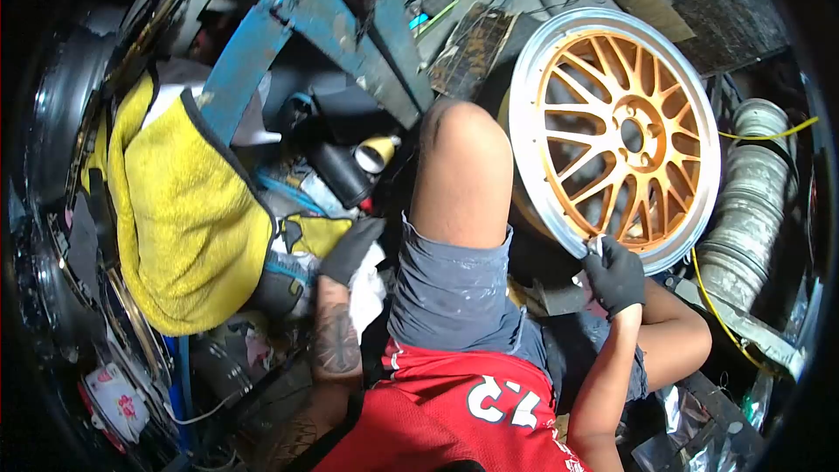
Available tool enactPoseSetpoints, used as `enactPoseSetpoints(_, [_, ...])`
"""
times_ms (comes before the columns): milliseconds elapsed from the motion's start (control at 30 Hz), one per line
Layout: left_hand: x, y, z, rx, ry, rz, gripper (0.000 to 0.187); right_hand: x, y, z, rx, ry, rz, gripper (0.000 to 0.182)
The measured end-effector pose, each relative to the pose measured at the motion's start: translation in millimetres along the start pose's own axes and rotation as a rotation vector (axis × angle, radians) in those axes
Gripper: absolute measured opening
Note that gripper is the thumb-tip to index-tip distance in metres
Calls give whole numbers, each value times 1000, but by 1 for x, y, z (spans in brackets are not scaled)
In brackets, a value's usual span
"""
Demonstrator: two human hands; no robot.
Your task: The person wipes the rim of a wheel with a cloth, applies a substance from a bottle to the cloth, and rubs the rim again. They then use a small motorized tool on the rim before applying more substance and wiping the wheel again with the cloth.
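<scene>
A wheel rim (530, 92) with orange spokes and a bright polished silver lip leans upright in front of me, right of my raised knee. My right hand (614, 278), in a dark glove, is closed on a whitish rag (597, 245) pressed at the lower lip of the wheel. My left hand (352, 249), in a dark grey glove, is low on the left among bags and tools. Beside it a white cloth (370, 293) hangs below the wrist, and a small yellow cloth (319, 234) lies by the fingers. Its fingertips are blurred.
A yellow towel (188, 210) with dark edging drapes at the left. Blue metal legs (319, 22) stand ahead. A dark cylinder (339, 173) lies near the left hand. Stacked grey metal cylinders (750, 192) and a yellow cord (712, 297) are on the right.
</scene>
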State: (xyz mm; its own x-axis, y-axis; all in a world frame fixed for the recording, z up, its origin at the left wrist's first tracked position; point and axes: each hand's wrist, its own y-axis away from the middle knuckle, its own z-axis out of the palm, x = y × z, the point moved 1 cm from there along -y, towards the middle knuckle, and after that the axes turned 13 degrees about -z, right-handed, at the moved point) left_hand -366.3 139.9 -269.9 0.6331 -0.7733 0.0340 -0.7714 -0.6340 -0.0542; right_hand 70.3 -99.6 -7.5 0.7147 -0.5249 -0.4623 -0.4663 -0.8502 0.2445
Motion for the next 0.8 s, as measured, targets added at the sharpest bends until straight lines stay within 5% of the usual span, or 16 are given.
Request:
enactPoseSetpoints(33, [-4, 0, 36, 136, -70, 78, 19, 0, 0, 1, 1, 8, 18, 24])
enactPoseSetpoints(233, [27, -34, 12, -279, 132, -119, 21, 1, 3, 0, -26, 54, 43, 31])
enactPoseSetpoints(533, [51, -21, -25, -489, 399, -198, 26, 8, 21, -11, -53, -72, 40, 42])
enactPoseSetpoints(633, [47, -2, -65, -491, 568, -242, 28, 37, 31, -32, -244, -290, -120, 42])
enactPoseSetpoints(700, [38, 9, -102, -504, 705, -347, 29, 29, 41, -65, -293, -428, -23, 38])
enactPoseSetpoints(733, [31, 12, -125, -511, 767, -426, 29, 36, 43, -66, -186, -390, -134, 36])
enactPoseSetpoints(800, [59, -9, -212, -553, 787, -854, 42, 45, 44, -68, 48, -370, -353, 34])
